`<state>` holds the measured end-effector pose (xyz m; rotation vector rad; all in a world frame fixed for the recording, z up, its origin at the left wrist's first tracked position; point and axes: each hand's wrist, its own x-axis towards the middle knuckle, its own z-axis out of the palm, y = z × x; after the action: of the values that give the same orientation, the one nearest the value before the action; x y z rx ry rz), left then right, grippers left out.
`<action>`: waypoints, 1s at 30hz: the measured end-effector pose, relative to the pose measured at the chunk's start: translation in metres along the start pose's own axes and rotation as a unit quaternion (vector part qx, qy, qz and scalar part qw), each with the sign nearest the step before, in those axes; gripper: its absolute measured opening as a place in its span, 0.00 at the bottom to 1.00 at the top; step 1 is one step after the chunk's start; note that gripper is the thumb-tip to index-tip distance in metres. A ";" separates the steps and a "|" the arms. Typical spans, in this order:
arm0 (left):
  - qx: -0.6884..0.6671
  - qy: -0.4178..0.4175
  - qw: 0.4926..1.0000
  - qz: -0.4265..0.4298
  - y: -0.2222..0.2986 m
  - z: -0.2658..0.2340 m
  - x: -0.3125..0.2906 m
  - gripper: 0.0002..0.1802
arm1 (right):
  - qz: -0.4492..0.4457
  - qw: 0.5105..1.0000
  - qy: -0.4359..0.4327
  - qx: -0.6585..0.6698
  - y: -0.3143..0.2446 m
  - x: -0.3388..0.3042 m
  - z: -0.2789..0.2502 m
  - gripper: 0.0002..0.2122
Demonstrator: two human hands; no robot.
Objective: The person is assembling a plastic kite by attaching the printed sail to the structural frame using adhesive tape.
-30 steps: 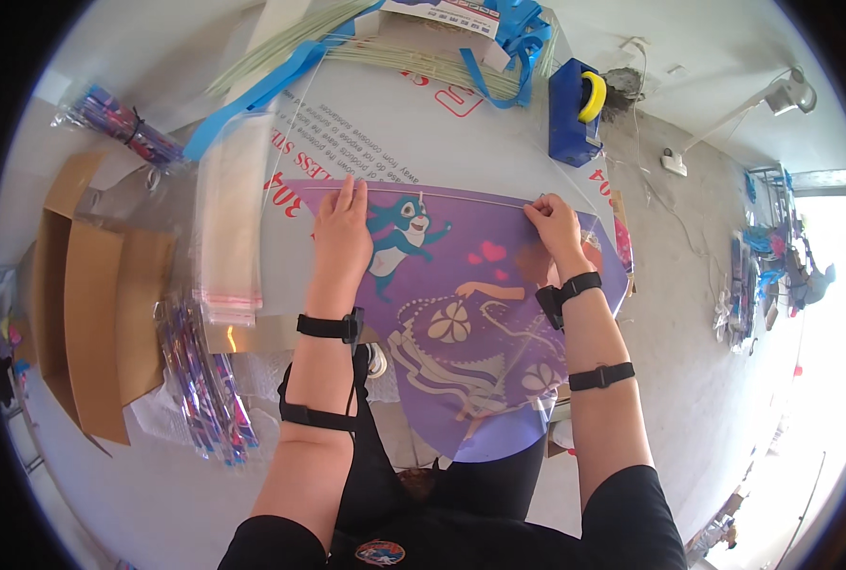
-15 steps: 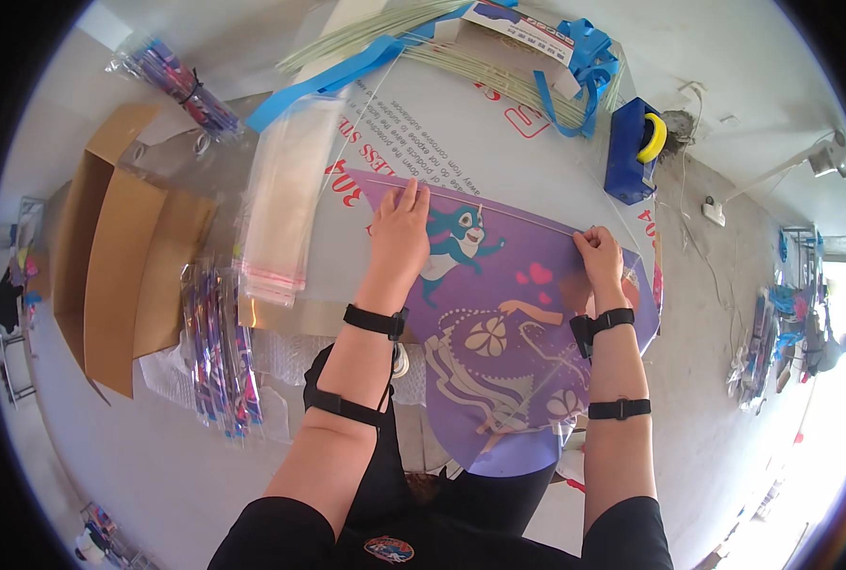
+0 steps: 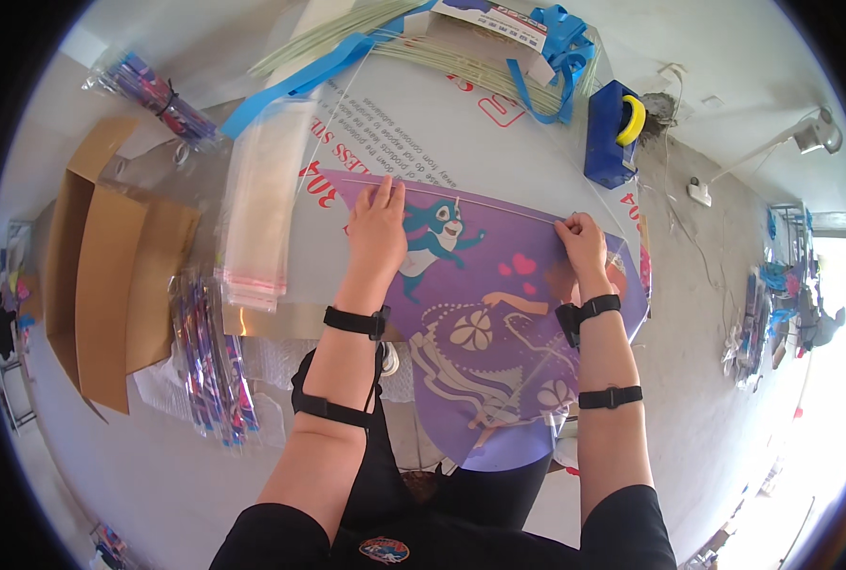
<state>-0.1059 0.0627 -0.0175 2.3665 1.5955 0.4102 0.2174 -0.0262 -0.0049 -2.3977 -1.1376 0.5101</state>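
A purple printed kite sheet (image 3: 480, 380), with a blue squirrel, pink hearts and a gowned figure on it, lies over the near edge of the table and hangs toward my lap. Along its upper edge runs a thin pale rod (image 3: 499, 205). My left hand (image 3: 378, 233) rests on the sheet near the rod's left part, fingers stretched out flat. Farther right, my right hand (image 3: 584, 245) pinches the rod at the sheet's edge between thumb and fingers. Part of the gowned figure is hidden by my right wrist.
Clear plastic sleeves (image 3: 263, 209) lie left on the printed table cover (image 3: 423, 114). At the back are pale thin sticks (image 3: 318, 38), blue ribbon (image 3: 567, 43) and an open box (image 3: 494, 27). A blue tape dispenser (image 3: 608, 142) stands right; a cardboard carton (image 3: 109, 285) stands left beside wrapped bundles (image 3: 209, 366).
The whole view has shifted slightly, so everything appears a little farther left. Both hands keep nearly the same places on the sheet and rod.
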 end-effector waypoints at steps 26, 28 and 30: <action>0.009 -0.006 0.996 0.090 0.027 0.013 0.000 0.24 | 0.006 1.000 0.012 -0.009 -0.005 -0.002 0.000 0.12; 0.005 -0.003 0.996 0.091 0.029 0.012 0.000 0.24 | 0.003 1.000 0.014 -0.009 -0.005 -0.003 0.000 0.12; -0.011 -0.024 0.995 0.095 0.032 0.011 0.001 0.22 | 0.005 1.000 0.011 -0.007 -0.004 -0.002 0.001 0.12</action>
<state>-0.0739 0.0511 -0.0160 2.5014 1.3437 0.4031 0.2135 -0.0251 -0.0029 -2.4163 -1.1245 0.4804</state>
